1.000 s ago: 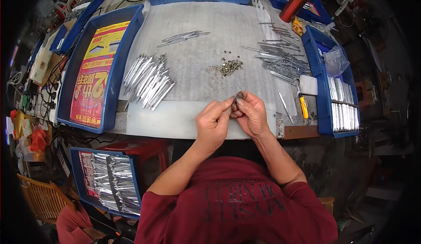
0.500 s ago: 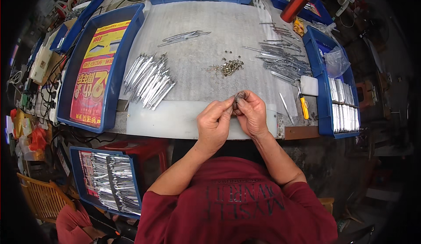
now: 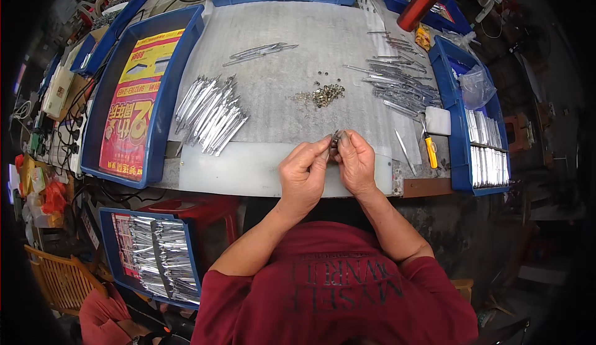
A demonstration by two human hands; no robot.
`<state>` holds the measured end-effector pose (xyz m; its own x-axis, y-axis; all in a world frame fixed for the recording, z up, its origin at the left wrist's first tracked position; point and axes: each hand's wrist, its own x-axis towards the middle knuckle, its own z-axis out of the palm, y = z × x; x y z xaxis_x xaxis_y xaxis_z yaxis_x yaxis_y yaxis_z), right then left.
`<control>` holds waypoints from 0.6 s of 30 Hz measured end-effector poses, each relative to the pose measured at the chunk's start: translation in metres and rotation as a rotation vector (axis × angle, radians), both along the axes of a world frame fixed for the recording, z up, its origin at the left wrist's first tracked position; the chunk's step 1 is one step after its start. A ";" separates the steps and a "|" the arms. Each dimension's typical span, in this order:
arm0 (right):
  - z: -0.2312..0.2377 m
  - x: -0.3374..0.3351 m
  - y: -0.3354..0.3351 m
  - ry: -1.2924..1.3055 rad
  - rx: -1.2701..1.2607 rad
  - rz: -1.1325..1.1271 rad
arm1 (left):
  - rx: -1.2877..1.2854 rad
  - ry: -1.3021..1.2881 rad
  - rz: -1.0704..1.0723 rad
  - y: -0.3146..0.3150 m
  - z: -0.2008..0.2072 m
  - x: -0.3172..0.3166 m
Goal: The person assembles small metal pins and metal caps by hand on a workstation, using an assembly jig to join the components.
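One dark part (image 3: 336, 139), axis hidden, sits pinched in our left hand (image 3: 303, 170); whether our right hand (image 3: 356, 166) grips, we cannot tell; metal bits (image 3: 326, 95) lie straight ahead.

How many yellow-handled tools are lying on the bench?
1. The yellow-handled tool lies right of the right hand, between a lone silver strip and the right-hand blue tray. Others could be hidden under the heap of strips.
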<state>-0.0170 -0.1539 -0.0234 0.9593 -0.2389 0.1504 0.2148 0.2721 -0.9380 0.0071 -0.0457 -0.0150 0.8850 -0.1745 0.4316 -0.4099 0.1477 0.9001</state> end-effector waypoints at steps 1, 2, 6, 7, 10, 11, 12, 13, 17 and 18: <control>0.001 0.000 0.000 0.000 0.000 0.000 | 0.006 0.030 -0.012 0.001 0.000 -0.001; 0.003 0.000 0.001 0.002 -0.022 -0.009 | 0.012 0.060 -0.025 0.001 0.000 -0.001; 0.001 0.001 0.000 0.014 -0.116 -0.039 | -0.029 0.115 -0.050 0.001 0.001 -0.002; 0.002 0.000 -0.001 0.014 -0.116 -0.039 | 0.001 0.101 -0.048 0.002 0.001 -0.003; 0.005 -0.001 -0.003 0.069 -0.139 -0.031 | 0.005 0.107 -0.051 0.002 0.001 -0.003; 0.006 0.000 -0.002 0.067 -0.142 -0.021 | -0.022 0.129 -0.057 0.002 0.000 -0.003; 0.008 0.001 -0.002 0.066 -0.145 -0.011 | -0.023 0.128 -0.057 0.001 0.000 -0.003; 0.006 0.001 -0.003 0.066 -0.145 -0.011 | -0.034 0.145 -0.061 0.001 -0.002 -0.003; 0.003 0.002 -0.003 0.061 0.066 0.077 | -0.072 0.169 -0.075 0.001 0.000 -0.004; 0.004 0.003 -0.002 0.058 0.172 0.099 | -0.072 0.169 -0.074 0.000 0.000 -0.004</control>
<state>-0.0139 -0.1556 -0.0194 0.9852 -0.1607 0.0591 0.1259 0.4463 -0.8860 0.0032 -0.0455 -0.0150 0.9318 -0.2162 0.2914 -0.2391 0.2385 0.9413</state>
